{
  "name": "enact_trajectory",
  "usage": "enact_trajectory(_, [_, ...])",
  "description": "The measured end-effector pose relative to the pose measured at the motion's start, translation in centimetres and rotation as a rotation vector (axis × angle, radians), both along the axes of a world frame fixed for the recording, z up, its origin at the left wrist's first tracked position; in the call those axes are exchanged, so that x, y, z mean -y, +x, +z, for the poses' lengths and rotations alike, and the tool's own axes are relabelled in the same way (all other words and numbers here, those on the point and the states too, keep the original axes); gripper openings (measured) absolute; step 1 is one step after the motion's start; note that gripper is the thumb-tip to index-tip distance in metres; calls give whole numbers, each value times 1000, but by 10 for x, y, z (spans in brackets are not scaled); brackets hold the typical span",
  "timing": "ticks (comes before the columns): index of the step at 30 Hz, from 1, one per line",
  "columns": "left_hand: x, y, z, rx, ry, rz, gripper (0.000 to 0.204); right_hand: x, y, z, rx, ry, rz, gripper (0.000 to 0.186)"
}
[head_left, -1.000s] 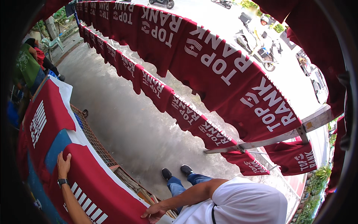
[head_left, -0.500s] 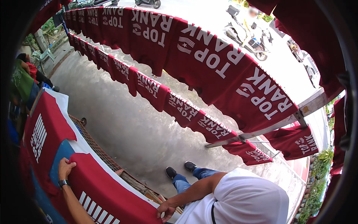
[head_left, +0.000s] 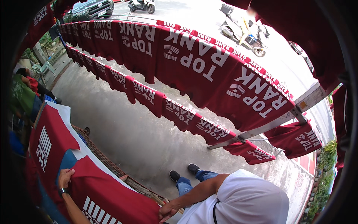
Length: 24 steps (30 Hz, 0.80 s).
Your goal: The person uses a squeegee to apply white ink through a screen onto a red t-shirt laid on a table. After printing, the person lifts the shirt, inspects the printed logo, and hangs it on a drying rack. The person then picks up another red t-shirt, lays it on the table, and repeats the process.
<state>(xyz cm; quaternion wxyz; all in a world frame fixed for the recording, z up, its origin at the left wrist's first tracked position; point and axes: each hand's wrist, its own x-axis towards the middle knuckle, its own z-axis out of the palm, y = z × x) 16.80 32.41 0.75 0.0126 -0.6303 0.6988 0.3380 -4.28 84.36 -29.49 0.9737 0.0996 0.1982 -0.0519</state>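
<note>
A maroon fabric piece (head_left: 115,188) with white printing and stripes lies over the padded table in front of me. My left hand (head_left: 65,178), with a dark watch at its wrist, is closed on the cloth's far left corner. At the opposite end, my right hand (head_left: 168,212) is closed on the cloth's right edge, its fingertips partly hidden. Beyond my left hand a second maroon printed piece (head_left: 56,138) lies on the same table. A strip of blue surface (head_left: 67,161) shows between the two pieces, and a white sheet (head_left: 97,167) runs along the table's edge.
Long rows of maroon printed fabric (head_left: 194,61) hang across a metal rack (head_left: 268,127) over the concrete floor (head_left: 119,127). A rusty grate (head_left: 99,147) borders the table. People in green (head_left: 23,93) and red sit at the left. A scooter (head_left: 242,37) with a rider stands on the road.
The view has shifted slightly, and a dark pickup shows more fully at the upper left. Both hands keep their grip on the cloth, which has hardly moved on the table.
</note>
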Motion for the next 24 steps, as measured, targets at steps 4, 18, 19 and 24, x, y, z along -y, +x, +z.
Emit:
enact_trajectory(4, [0,19,14,-118,-133,34,28,5,-10,33,-69,-54,-104,4])
enact_trajectory(18, [-28,113,226,-762,-320,113,35,57,-151,243,7,-583,-253,17])
enact_trajectory(19, [-34,109,256,-664,-264,31,37,56,-170,258,-9,-635,-290,17])
enact_trajectory(24, [-110,57,334,-913,-575,348,66,12,-269,334,-148,-939,-478,17])
